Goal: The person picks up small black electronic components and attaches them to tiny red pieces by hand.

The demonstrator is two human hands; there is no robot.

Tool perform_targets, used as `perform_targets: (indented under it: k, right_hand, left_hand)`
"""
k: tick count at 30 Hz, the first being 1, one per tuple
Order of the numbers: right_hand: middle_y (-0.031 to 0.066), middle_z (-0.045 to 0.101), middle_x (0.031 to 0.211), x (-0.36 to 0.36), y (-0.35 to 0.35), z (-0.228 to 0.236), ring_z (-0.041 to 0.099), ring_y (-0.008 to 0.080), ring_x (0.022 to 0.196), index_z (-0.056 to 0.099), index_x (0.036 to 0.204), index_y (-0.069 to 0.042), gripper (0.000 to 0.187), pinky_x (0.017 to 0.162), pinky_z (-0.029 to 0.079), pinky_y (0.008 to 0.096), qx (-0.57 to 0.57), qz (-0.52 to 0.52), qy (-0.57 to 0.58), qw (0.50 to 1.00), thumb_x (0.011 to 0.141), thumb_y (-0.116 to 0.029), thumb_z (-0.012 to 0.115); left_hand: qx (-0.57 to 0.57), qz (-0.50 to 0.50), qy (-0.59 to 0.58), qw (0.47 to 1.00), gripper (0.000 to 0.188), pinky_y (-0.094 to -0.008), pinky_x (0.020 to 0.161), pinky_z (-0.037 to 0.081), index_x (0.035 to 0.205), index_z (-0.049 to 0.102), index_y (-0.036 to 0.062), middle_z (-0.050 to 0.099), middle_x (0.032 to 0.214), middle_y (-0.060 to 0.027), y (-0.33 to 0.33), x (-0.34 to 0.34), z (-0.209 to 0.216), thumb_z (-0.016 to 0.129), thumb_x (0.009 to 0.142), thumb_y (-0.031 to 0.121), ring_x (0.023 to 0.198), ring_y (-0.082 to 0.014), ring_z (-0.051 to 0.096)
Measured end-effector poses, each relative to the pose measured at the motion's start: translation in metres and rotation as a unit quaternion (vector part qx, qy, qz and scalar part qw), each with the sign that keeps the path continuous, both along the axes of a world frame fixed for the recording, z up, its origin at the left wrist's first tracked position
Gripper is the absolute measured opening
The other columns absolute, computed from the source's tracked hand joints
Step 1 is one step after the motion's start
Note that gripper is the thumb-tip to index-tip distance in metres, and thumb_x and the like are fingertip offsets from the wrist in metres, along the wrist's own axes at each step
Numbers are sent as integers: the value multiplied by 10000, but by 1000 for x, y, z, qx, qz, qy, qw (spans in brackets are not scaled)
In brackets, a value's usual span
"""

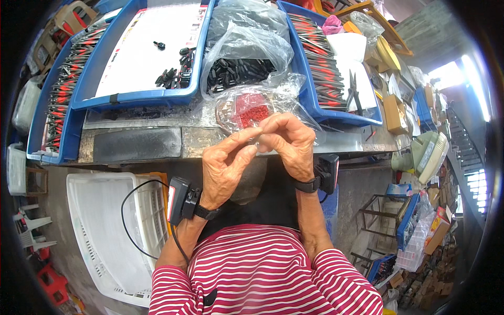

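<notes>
Head view: we see our left grip [228, 163] and our right grip [291, 144] close together, thumb and finger of each bent in like a pinch. The tips almost meet, and we cannot tell if a tiny thing is held between them. Just past the tips are small red bits [253, 116] on the counter [191, 143], in a round brown dish [224, 113] with clear plastic about it. Farther past the grips, a big clear bag [252, 39] has lots of black pieces [239, 73] in it. Past the left grip, on its left, sits a blue tray [139, 99] with a white sheet [149, 50]. Past the right grip, on its right, another blue tray [344, 118] holds red and black tools [320, 58]. Down and left of the left grip is a white crate [100, 231].
</notes>
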State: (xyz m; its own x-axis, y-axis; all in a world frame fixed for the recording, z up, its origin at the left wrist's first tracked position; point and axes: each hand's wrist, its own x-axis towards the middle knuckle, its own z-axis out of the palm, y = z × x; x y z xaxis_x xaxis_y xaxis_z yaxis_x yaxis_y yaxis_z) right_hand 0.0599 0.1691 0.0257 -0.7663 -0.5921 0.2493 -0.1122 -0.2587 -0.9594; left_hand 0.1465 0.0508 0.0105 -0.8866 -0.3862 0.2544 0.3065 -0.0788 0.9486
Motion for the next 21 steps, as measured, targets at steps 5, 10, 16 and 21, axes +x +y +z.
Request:
perform_targets:
  k: [5, 10, 16, 21]
  right_hand:
    - [36, 551, 805, -1, 3, 0, 511, 58, 631, 529, 851, 7, 85, 563, 438, 186, 33, 15, 43, 998, 791, 54, 567]
    - [36, 545, 819, 6, -2, -3, 508, 58, 630, 520, 870, 7, 100, 561, 436, 185, 29, -20, 53, 998, 795, 63, 555]
    - [39, 548, 825, 17, -12, -10, 519, 72, 666, 524, 851, 11, 83, 587, 434, 189, -7, -94, 53, 994, 794, 62, 556]
    - [37, 559, 811, 15, -16, -15, 530, 93, 692, 534, 826, 16, 66, 602, 435, 200, 34, -157, 212, 964, 790, 65, 558]
  left_hand:
    - [-14, 10, -8, 1000, 263, -156, 532, 368, 1060, 605, 30, 593, 800, 4, 3, 1, -3, 580, 798, 27, 621, -24, 470]
    - [37, 9, -34, 999, 259, -223, 729, 461, 1059, 589, -12, 620, 956, -82, 8, 3, -3, 562, 802, -10, 864, -117, 574]
    - [159, 3, -3, 987, 280, -164, 606, 419, 1109, 554, 0, 606, 878, -32, 15, 0, -10, 550, 829, 7, 735, -52, 529]
    - [162, 25, 12, 986, 271, -142, 445, 290, 1099, 556, -3, 535, 678, 11, 16, -5, -13, 554, 831, 34, 527, -19, 414]
